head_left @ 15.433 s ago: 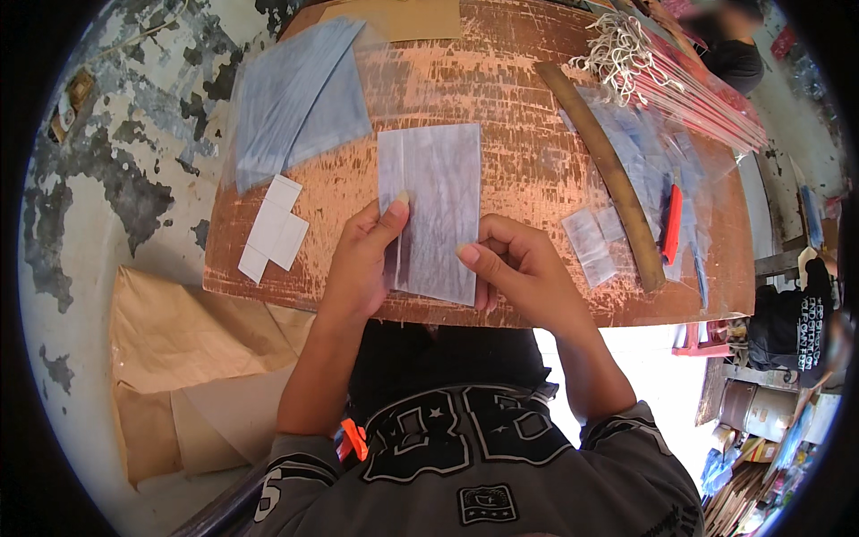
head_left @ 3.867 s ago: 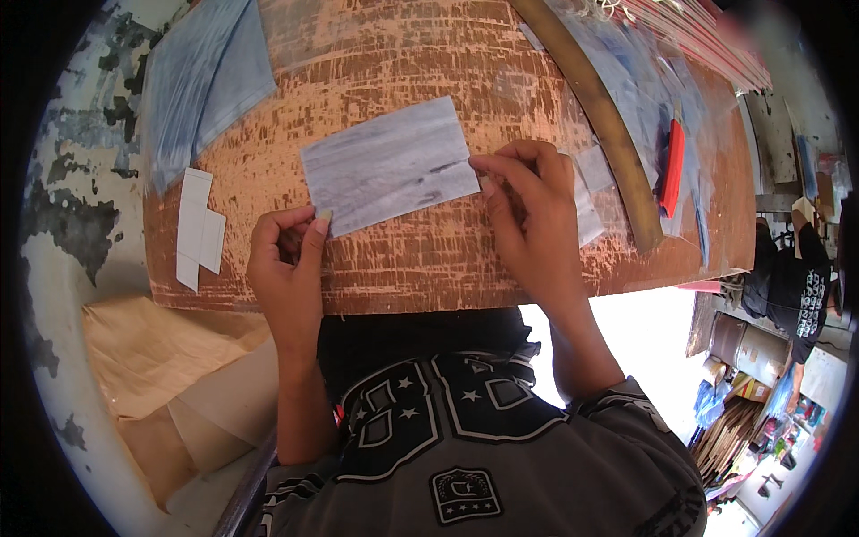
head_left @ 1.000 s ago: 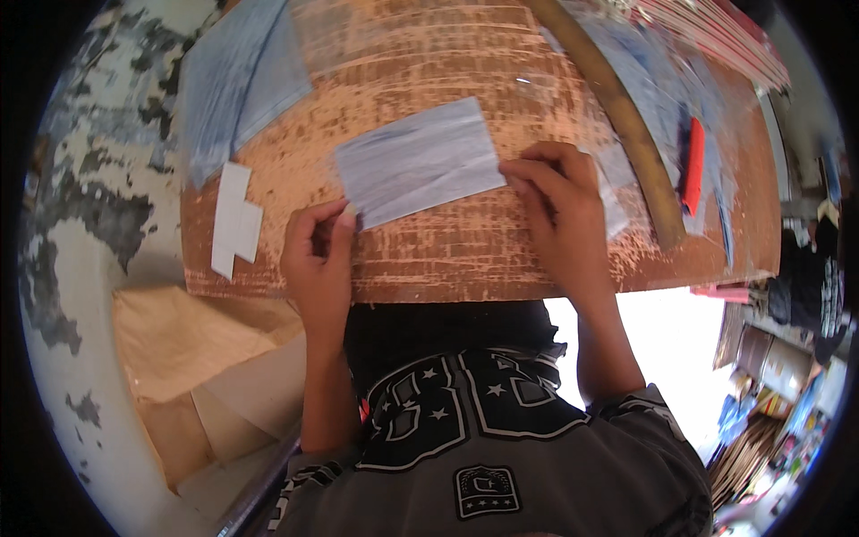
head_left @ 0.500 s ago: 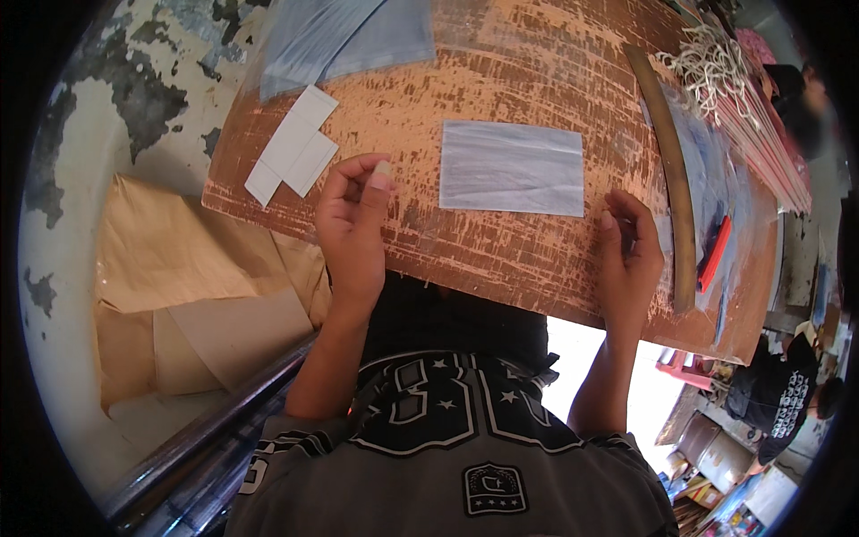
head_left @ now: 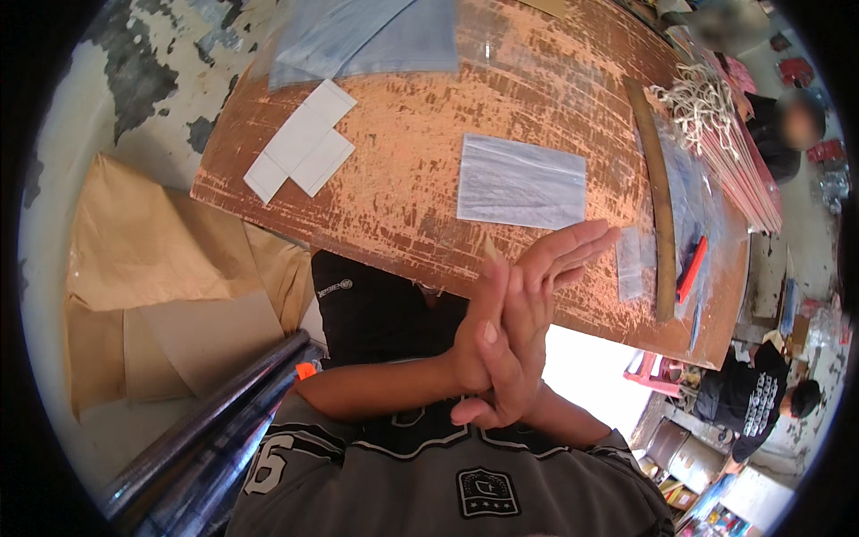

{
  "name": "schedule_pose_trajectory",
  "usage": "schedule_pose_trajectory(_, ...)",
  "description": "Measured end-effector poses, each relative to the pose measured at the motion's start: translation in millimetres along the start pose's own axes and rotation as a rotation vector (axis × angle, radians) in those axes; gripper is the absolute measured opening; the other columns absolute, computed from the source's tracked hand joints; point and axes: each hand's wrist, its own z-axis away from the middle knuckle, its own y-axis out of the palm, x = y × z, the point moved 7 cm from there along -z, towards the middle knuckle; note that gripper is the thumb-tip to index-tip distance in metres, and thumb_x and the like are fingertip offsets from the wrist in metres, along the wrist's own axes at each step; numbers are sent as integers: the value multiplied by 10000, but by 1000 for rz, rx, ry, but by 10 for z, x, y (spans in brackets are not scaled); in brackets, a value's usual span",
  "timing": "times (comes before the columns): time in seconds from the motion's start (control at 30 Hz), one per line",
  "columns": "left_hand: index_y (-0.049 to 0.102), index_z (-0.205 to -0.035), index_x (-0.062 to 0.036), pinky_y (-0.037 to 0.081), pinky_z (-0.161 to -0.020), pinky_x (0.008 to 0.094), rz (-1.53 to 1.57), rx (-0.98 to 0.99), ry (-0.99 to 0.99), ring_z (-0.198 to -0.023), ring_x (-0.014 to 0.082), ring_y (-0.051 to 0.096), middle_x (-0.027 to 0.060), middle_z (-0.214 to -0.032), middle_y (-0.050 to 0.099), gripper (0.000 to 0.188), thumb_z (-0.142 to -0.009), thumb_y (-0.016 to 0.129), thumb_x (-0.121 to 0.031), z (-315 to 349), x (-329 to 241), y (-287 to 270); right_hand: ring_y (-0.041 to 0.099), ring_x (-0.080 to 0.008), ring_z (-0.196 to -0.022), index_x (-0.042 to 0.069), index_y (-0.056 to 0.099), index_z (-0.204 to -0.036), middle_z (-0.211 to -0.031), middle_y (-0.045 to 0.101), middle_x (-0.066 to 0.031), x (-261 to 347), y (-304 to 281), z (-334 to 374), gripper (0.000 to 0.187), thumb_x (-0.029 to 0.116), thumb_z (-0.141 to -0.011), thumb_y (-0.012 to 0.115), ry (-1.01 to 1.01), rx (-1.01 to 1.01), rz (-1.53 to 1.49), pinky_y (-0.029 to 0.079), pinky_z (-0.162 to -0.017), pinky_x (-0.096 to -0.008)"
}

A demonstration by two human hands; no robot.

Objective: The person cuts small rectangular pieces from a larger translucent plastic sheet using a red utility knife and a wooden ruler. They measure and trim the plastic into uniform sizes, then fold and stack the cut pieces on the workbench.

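Observation:
My left hand (head_left: 480, 324) and my right hand (head_left: 526, 345) are pressed together, palm to palm and crossed, just off the near edge of the table. Several fingers stretch out toward the upper right, and neither hand holds anything that shows. The overlap hides part of each palm. Beyond the fingertips a pale, bluish translucent rectangular sheet (head_left: 522, 183) lies flat on the worn wooden table (head_left: 403, 170). A white card template (head_left: 304, 143), cut with stepped edges and marked with lines, rests farther left.
Large clear plastic sheets (head_left: 367, 40) lie at the far left. On the right are a wooden strip (head_left: 656, 197), a red-handled cutter (head_left: 692, 268), a small clear plastic piece (head_left: 630, 264) and pink sticks with white cords (head_left: 738, 161). Brown paper (head_left: 161, 242) stands left; a co-worker (head_left: 756, 398) is at right.
My hands were apart, one on each side of the bluish sheet; now they have come together below it. The small plastic piece at right is now uncovered. The view has shifted slightly.

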Motion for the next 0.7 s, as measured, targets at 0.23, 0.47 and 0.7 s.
schedule_pose_trajectory(0.23, -85, -1716, -91, 60, -1331, 528, -211, 143, -340, -1663, 370, -28, 167, -1804, -56, 1104, -1002, 297, -840, 532, 624, -17, 93, -557, -1619, 143, 429, -1651, -1731, 215, -332, -323, -417, -221, 1126, 948, -912, 157, 168, -78, 215, -2, -1231, -738)
schedule_pose_trajectory(0.47, 215, -1700, -20, 173, -1324, 483, -66, 446, -598, -1638, 295, 239, 187, -1762, 256, 869, -1099, 486, -586, 768, 677, 294, 442, -470, -1463, 56, 497, -1561, -1543, 513, -280, -852, -1485, 52, 691, 500, -1042, 603, 497, -365, 444, 375, -1170, -534)
schedule_pose_trajectory(0.7, 725, -1366, -36, 457, -1114, 476, -384, 862, -462, -1305, 335, 643, 147, -1393, 713, 461, -991, 756, -302, 710, 248, 476, 695, -402, -996, 42, 703, -1209, -1158, 692, -205, -1008, -2223, 734, 262, 154, -974, 740, 910, -295, 881, 550, -861, -491)
